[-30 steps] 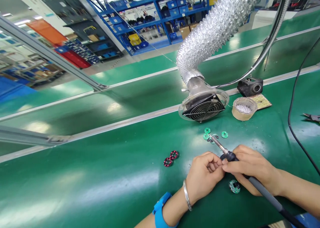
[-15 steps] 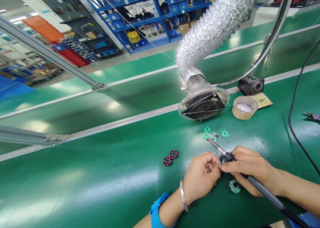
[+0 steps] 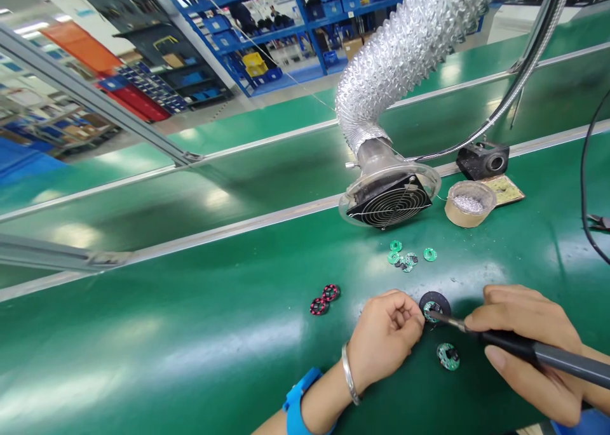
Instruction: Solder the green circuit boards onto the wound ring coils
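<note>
My right hand [image 3: 534, 346] grips a soldering iron [image 3: 509, 343], its metal tip reaching left onto a small round green circuit board [image 3: 433, 310]. That board sits on a black disc [image 3: 439, 300]. At the disc's left edge, my left hand [image 3: 388, 330] is closed in a pinch; what its fingertips hold is hidden or too small to name. Just below the disc lies another round circuit board [image 3: 448, 357] with a black part on it. Farther back is a cluster of small green boards [image 3: 406, 261], with a single green ring board [image 3: 429, 254] beside it.
Two red-and-black rings [image 3: 325, 300] lie left of my hands. A fume extractor fan [image 3: 393, 203] hangs from a silver duct [image 3: 405, 60]. Behind on the right stand a tub of metal shavings [image 3: 469, 205], a sponge tray [image 3: 505, 189] and a black holder [image 3: 483, 160]. A black cable [image 3: 584, 187] hangs at right.
My right hand has moved right and turned, bringing the soldering iron's tip from over the back cluster down to the board on the black disc. My left hand has barely moved.
</note>
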`<state>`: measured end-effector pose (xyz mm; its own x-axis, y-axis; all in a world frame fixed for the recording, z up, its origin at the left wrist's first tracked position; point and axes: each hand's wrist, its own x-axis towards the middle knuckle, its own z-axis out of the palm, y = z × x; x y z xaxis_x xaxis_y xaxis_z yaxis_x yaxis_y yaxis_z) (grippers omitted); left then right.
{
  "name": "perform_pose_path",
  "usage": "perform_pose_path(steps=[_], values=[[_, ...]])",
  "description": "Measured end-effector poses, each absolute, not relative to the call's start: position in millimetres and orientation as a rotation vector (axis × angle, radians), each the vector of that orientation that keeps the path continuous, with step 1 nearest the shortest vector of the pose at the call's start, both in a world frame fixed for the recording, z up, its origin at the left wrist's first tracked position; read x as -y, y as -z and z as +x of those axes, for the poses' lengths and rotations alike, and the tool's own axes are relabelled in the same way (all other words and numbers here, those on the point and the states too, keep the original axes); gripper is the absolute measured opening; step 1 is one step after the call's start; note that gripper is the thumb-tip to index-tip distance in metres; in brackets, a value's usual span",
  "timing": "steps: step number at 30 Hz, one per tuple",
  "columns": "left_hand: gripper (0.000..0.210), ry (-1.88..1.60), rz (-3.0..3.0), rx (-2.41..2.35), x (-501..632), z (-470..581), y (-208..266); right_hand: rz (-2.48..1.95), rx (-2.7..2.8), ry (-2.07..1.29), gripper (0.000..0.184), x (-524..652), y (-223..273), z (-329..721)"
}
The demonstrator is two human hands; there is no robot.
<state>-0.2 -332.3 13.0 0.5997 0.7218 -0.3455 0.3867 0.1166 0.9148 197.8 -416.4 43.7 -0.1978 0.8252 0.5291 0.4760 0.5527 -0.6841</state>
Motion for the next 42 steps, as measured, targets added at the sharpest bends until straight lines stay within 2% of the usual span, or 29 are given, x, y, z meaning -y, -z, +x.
perform_pose_path(steps=[42], values=[[0.01, -0.379, 1.656, -0.966, 332.9, -1.3, -11.0, -0.981, 1.871, -0.489, 0.028, 412.1, -44.0, 195.3]])
